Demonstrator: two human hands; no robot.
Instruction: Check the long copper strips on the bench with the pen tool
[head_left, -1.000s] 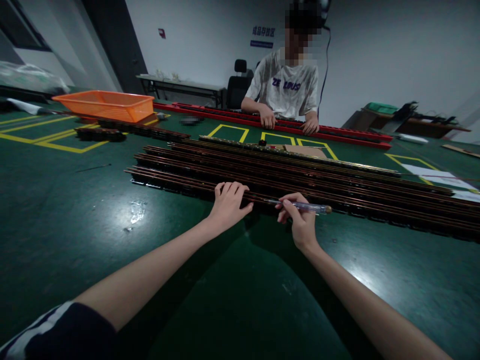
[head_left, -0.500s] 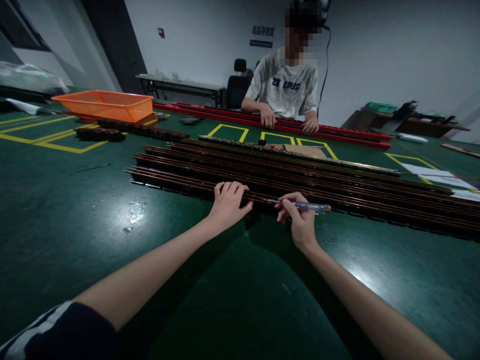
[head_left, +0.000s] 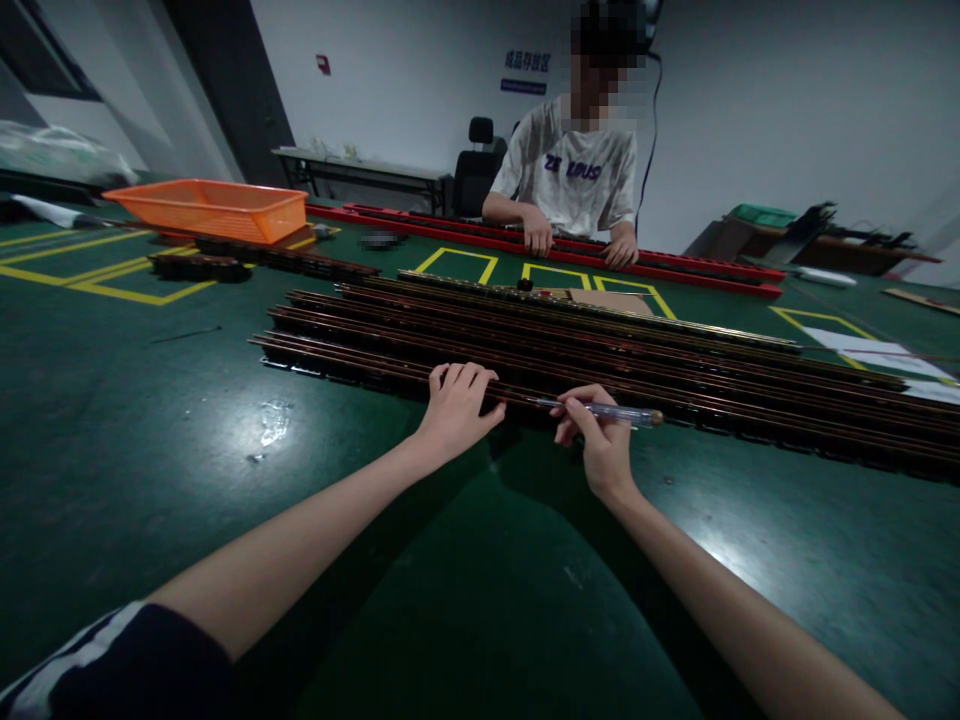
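Long dark rails with copper-coloured strips along them [head_left: 720, 392] lie side by side across the table in front of me. My left hand [head_left: 457, 405] grips the nearest rail, fingers bent over its top and thumb on the near side. In my right hand [head_left: 598, 440] is a slim screwdriver [head_left: 626, 413] with a clear purplish handle, held between thumb and fingers. Its thin metal shaft points left along the nearest rail, just right of my left thumb. Whether the tip touches the rail, I cannot tell.
Across the green table [head_left: 225, 500], a person [head_left: 577, 180] rests both hands on a long red rail tray [head_left: 697, 270]. An orange basket [head_left: 225, 210] stands at the back left, with short dark pieces [head_left: 199, 268] before it. White papers [head_left: 877, 350] lie at the right.
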